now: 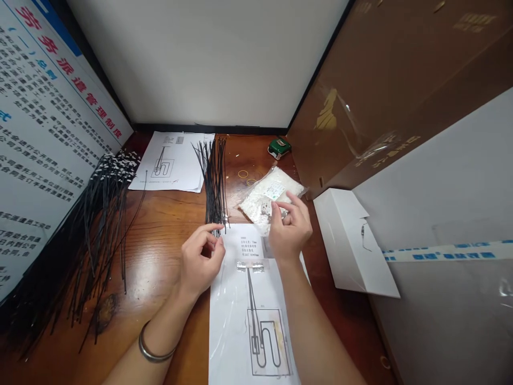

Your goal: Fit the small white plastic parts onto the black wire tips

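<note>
A bundle of thin black wires (216, 182) lies lengthwise on the table, its near ends reaching the top edge of a printed drawing sheet (230, 326). At those ends, my left hand (203, 256) has its thumb and index finger curled together around the tip of a black wire. My right hand (292, 230) hovers over the near side of a clear plastic bag of small white parts (262, 187). Its thumb and index finger are pinched together, with the other fingers loosely bent. Anything between those fingertips is too small to make out.
Many black wires with white ends (112, 171) hang in a heap at the left. Behind are printed sheets (184, 171) and a green tape measure (279, 147). A folded white card box (344, 240) stands right, beside a brown carton (385, 85). Rubber bands (242, 174) lie on the table.
</note>
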`<act>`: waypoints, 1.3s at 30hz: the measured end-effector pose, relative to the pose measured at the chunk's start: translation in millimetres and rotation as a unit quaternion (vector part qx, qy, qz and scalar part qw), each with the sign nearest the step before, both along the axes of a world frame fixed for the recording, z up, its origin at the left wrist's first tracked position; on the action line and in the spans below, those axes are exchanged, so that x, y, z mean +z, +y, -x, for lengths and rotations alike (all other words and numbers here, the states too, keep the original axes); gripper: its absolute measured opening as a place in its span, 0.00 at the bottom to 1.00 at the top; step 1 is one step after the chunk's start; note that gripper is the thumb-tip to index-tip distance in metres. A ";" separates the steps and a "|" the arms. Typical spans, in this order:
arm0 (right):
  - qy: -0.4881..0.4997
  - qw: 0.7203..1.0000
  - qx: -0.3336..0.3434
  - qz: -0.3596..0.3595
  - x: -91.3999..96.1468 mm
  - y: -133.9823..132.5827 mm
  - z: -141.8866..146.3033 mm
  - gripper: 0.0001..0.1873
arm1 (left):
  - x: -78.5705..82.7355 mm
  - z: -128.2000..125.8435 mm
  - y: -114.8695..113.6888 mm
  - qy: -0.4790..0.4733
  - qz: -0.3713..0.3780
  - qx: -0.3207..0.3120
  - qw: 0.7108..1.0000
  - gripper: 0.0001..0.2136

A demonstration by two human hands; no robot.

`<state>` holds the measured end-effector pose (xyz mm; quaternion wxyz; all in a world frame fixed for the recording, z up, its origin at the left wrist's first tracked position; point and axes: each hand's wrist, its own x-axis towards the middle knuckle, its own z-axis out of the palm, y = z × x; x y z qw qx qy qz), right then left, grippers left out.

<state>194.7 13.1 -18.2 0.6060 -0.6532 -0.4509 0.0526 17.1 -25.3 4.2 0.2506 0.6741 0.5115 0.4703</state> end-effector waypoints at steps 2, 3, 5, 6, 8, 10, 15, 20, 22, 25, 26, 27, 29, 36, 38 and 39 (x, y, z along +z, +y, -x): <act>0.091 0.994 0.060 -0.010 3.2 -3.9 12.4 0.07 | 0.2 -1.4 -1.1 -0.012 -0.004 -0.011 1.000 0.12; 0.154 0.984 0.092 -0.016 4.7 -6.3 20.1 0.08 | 0.2 -1.7 -1.4 -0.015 -0.006 -0.013 1.000 0.11; 0.264 0.951 0.158 0.011 7.7 -11.9 36.6 0.09 | -0.3 -1.1 -2.1 -0.019 -0.010 -0.018 1.000 0.09; 0.301 0.933 0.197 0.030 9.0 -14.8 44.2 0.09 | -0.5 -0.5 -2.5 -0.020 -0.014 -0.023 0.999 0.08; 0.346 0.898 0.263 0.066 11.2 -20.0 55.7 0.09 | -0.6 0.6 -4.0 -0.022 -0.023 -0.036 0.999 0.05; 0.357 0.884 0.287 0.094 12.6 -23.9 60.9 0.09 | -0.6 1.0 -6.2 -0.023 -0.044 -0.044 0.998 0.03; 0.362 0.884 0.277 0.106 14.1 -29.6 56.5 0.07 | -3.6 0.5 -12.7 -0.012 -0.085 -0.056 0.995 0.08; 0.386 0.870 0.283 0.121 14.1 -32.6 53.6 0.06 | -8.5 2.4 -15.0 0.004 -0.105 -0.029 0.994 0.13; 0.389 0.861 0.297 0.137 13.8 -32.9 53.3 0.07 | -8.4 3.3 -14.6 0.018 -0.116 -0.012 0.993 0.14; 0.397 0.851 0.307 0.153 13.2 -32.4 51.9 0.09 | -8.0 3.9 -13.8 0.036 -0.136 0.010 0.990 0.14; 0.400 0.850 0.307 0.154 13.0 -32.2 51.1 0.10 | -8.5 3.9 -13.8 0.029 -0.137 0.012 0.990 0.15; 0.401 0.850 0.306 0.153 12.9 -32.0 50.4 0.11 | -9.6 3.7 -14.1 0.015 -0.135 0.013 0.991 0.15; 0.400 0.850 0.307 0.154 13.1 -32.1 49.0 0.12 | -12.7 3.0 -15.3 -0.023 -0.123 0.013 0.992 0.15; 0.299 0.870 0.362 0.150 12.7 -34.2 51.0 0.07 | -15.1 -3.0 -19.1 -0.171 -0.021 0.003 0.985 0.12; 0.258 0.878 0.379 0.139 10.6 -35.1 52.9 0.08 | -12.5 -3.9 -18.3 -0.210 0.004 0.007 0.978 0.11; 0.241 0.878 0.391 0.133 9.5 -35.7 53.7 0.08 | -11.1 -3.8 -17.5 -0.222 0.012 0.011 0.975 0.10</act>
